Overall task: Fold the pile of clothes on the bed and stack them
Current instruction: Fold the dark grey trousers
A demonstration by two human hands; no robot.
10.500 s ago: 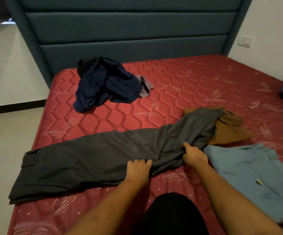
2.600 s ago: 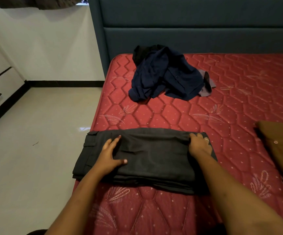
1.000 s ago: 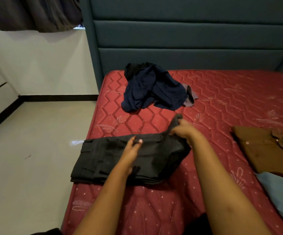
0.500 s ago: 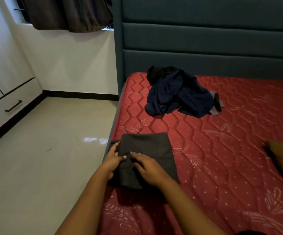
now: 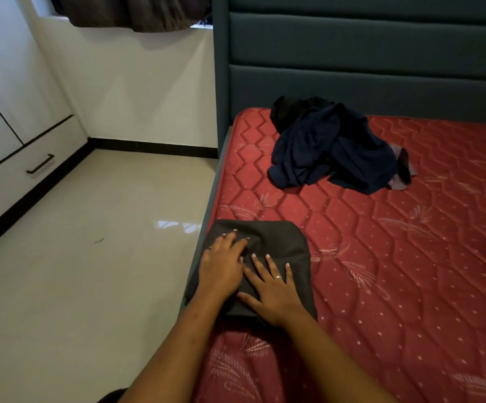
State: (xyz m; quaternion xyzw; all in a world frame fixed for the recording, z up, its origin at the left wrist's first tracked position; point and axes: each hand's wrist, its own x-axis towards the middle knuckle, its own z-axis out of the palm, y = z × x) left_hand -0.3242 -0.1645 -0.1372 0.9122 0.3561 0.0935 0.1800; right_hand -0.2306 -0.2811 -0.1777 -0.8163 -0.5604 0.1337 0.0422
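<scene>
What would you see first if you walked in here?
Probably the bright red mattress, which fills the right side. Near its left edge, the left hand and right hand press flat on a folded dark grey garment. Farther back, near the headboard, lies a crumpled navy pile of clothes.

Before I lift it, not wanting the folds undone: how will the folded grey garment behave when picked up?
Probably floppy: the folded grey garment is soft cloth, flattened under the left hand and right hand, so its layers may sag open unless supported underneath. At the mattress edge, a leftward push could drop it.
</scene>
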